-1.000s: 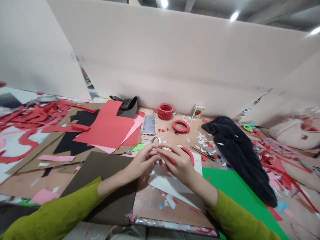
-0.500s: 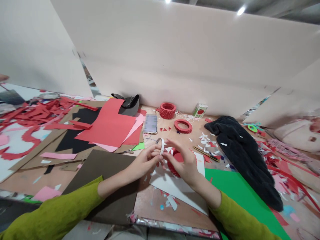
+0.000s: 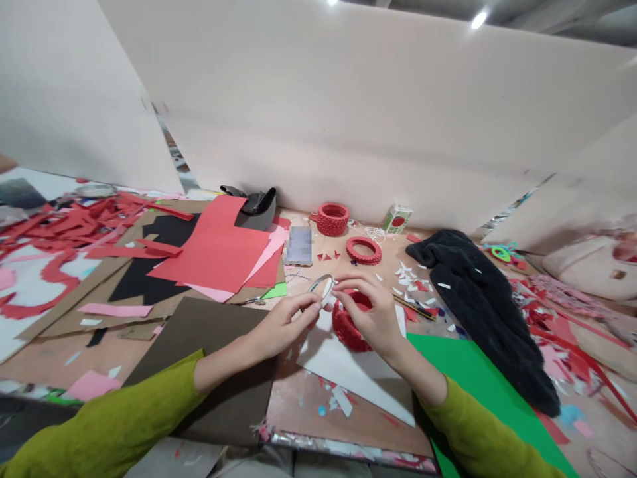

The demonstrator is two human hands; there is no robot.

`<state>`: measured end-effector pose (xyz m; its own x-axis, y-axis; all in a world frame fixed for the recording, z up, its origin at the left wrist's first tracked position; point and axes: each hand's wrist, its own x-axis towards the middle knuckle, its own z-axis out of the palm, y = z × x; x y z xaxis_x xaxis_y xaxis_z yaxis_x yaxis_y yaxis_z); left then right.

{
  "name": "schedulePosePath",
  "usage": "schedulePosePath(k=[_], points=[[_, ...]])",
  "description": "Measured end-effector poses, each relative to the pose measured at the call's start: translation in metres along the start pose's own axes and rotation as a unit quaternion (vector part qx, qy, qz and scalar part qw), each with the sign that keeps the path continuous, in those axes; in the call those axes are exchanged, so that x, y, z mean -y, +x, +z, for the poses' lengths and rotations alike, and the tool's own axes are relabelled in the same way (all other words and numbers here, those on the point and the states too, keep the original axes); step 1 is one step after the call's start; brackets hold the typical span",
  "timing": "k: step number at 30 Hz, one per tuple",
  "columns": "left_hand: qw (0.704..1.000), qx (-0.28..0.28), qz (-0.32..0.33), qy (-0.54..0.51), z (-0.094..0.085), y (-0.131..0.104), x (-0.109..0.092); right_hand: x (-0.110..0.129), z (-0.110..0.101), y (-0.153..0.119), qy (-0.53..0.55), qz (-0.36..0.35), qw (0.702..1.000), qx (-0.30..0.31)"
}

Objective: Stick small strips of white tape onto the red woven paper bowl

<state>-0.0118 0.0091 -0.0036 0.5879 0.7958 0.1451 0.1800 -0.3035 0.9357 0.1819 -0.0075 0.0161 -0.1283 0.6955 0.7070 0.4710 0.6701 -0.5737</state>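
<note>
A narrow white roll of tape (image 3: 327,289) is tilted between my two hands, above the worktop. My left hand (image 3: 288,320) pinches its lower edge between thumb and fingers. At the roll's right edge, the fingertips of my right hand (image 3: 372,311) are drawn together, closed on it or on its tape end; which one is too small to tell. Behind and under my right hand stands a red ring with a bumpy wall (image 3: 348,332), partly hidden. It rests on a white sheet (image 3: 358,382).
Farther back are a red ring stack (image 3: 333,220), a flat red ring (image 3: 363,251), a phone (image 3: 299,246) and a small box (image 3: 397,219). Red card (image 3: 213,249) lies left, dark card (image 3: 209,358) near my left forearm. Green card (image 3: 462,378), a pencil (image 3: 415,307) and dark cloth (image 3: 478,305) lie right.
The tape roll has turned from nearly edge-on to a more open tilt. My right hand has shifted slightly, and more of the red ring beneath it shows.
</note>
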Motion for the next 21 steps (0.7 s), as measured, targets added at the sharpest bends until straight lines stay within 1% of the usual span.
schedulePosePath(k=[5,9,12,15,21], points=[[0.999,-0.032,0.004,0.007,-0.001,0.001,0.003,0.001,0.003,-0.002,0.015,0.016,1.0,-0.011],[0.998,-0.043,0.016,0.034,-0.003,0.003,0.004,0.0,0.005,-0.003,0.033,0.035,0.999,-0.01],[0.998,-0.052,0.022,0.039,-0.004,0.004,0.004,0.0,0.006,-0.006,0.039,0.031,0.999,-0.002],[0.997,-0.06,0.025,0.03,-0.003,0.005,0.002,-0.001,0.007,-0.011,0.015,-0.007,1.0,0.003],[0.997,-0.072,0.026,0.024,0.008,0.003,-0.005,-0.006,0.005,-0.019,-0.058,-0.127,0.99,0.014]])
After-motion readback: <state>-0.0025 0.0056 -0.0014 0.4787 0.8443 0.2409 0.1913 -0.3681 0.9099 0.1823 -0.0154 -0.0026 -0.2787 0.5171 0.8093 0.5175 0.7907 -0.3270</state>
